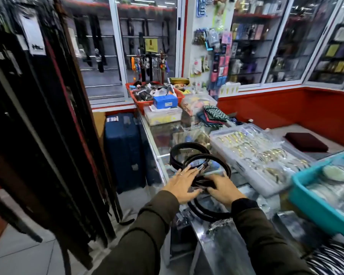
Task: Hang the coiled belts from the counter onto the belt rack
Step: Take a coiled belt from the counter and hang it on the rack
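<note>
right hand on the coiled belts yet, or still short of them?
Touching. The head view shows the right hand lying on the coiled belts on the glass counter, fingers overlapping the dark straps with no gap visible.

Glass-topped shop counter (157, 143) crowded with goods

Dark coiled leather belts (189, 155) lie near; clear plastic bangle trays (252, 153) right; red basket (141, 105) far.

Dark brown coiled belts (199, 165), olive sleeves (147, 235), a navy suitcase (123, 149), a teal tray (298, 193), a red basket (141, 108)
</note>
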Demonstrator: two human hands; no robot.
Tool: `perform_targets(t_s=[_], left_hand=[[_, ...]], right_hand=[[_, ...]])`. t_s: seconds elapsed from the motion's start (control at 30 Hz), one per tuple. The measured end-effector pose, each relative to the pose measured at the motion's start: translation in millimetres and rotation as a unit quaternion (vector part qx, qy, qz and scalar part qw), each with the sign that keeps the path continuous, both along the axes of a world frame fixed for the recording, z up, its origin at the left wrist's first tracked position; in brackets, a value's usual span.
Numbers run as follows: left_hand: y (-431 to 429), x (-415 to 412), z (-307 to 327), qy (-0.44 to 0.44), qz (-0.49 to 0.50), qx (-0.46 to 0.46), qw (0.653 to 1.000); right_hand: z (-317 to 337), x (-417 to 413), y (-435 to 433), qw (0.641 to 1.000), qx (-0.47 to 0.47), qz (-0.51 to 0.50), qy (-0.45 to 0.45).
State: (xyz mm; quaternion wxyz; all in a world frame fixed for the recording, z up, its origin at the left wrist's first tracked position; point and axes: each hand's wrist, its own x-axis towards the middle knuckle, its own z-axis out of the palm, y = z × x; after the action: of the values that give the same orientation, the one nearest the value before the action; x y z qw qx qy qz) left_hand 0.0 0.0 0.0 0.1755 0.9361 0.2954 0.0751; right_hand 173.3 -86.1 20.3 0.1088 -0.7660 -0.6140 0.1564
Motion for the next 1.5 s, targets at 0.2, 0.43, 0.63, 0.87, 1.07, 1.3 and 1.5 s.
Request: perform_targets(t_s=[0.2,0.43,0.63,0.87,1.07,1.3,1.5], left_hand=[[-4.3,11.1,-4.5,0.071,-0.003,0.076,0.995],[-3.9,14.0,1.4,0.02,0.023,0.142,0.989],[2.3,-7.8,23.8,-0.115,0.054,0.196,0.972],[12.8,-78.0,60.0,-0.278,0.151,0.237,0.918],[10.1,-136.3,78.9,-0.489,0.326,-0.031,0.808],[-6.2,-180.9,84.0,-0.577,0.316,-0.198,0.726],[-14.5,-210.2,96.5,-0.524,0.332,-0.129,0.773]], right_hand=[[-2.3,1.7,-3.1,1.0,-0.019,-0.012,0.016],[11.2,-0.2,-5.3,0.997,0.033,-0.018,-0.075],[45.3,-16.5,0.4,0.984,0.12,0.013,-0.133],[77.2,-64.5,29.7,0.976,0.201,0.082,-0.032],[85.2,-127.6,58.5,0.946,0.223,0.127,0.2],[90.1,-183.5,71.1,0.904,0.203,0.186,0.327],[87.2,-215.3,71.5,0.876,0.248,0.208,0.358]])
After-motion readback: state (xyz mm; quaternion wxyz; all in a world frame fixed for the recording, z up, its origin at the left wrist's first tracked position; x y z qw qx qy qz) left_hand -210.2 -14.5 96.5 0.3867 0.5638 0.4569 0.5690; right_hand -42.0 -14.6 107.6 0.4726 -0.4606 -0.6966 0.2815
